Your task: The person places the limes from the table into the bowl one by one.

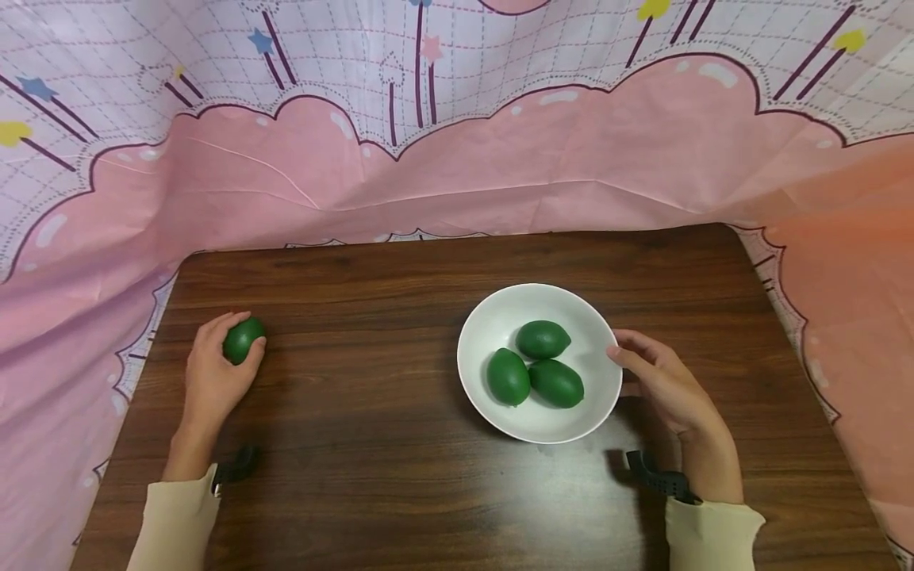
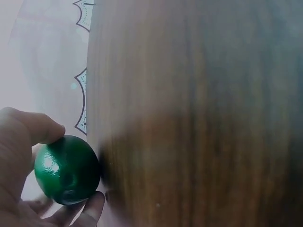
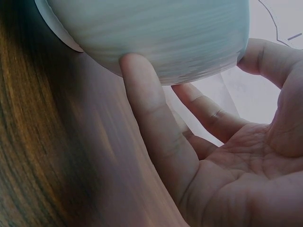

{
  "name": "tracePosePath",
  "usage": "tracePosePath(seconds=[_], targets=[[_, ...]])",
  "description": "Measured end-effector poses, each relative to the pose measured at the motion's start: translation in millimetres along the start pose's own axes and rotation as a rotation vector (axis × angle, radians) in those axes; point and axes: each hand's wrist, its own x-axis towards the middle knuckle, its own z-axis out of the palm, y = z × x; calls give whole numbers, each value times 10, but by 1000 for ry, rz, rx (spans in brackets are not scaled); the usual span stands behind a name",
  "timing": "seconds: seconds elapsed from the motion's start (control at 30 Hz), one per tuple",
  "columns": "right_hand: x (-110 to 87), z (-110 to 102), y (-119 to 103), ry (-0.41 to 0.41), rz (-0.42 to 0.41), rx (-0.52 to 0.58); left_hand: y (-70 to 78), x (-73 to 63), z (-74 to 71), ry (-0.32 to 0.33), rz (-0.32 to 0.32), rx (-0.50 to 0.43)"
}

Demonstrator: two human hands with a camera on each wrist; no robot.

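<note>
My left hand [image 1: 217, 361] grips a green lime [image 1: 241, 342] near the table's left edge, thumb on one side and fingertips on the other. In the left wrist view the glossy lime [image 2: 67, 170] shows between thumb and fingers, close over the wood. Over at the right, my right hand [image 1: 671, 381] holds a white bowl [image 1: 480, 337] by its right side, thumb at the rim. The right wrist view shows fingers [image 3: 142, 80] against the outer wall of the bowl [image 3: 161, 33]. Inside the bowl lie three green limes [image 1: 544, 339], grouped together.
Both hands work over a dark wooden table [image 1: 371, 381]. A pink and white patterned cloth [image 1: 457, 178] hangs behind it and along both sides. Each wrist wears a black strap [image 1: 660, 478].
</note>
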Motion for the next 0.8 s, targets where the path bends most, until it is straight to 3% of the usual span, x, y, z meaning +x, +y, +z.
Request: tracePosePath(seconds=[0.33, 0.8], targets=[[8, -7, 6, 3, -1, 15, 21, -38, -26, -14, -53, 3], [8, -1, 5, 6, 4, 12, 5, -31, -44, -28, -54, 17]])
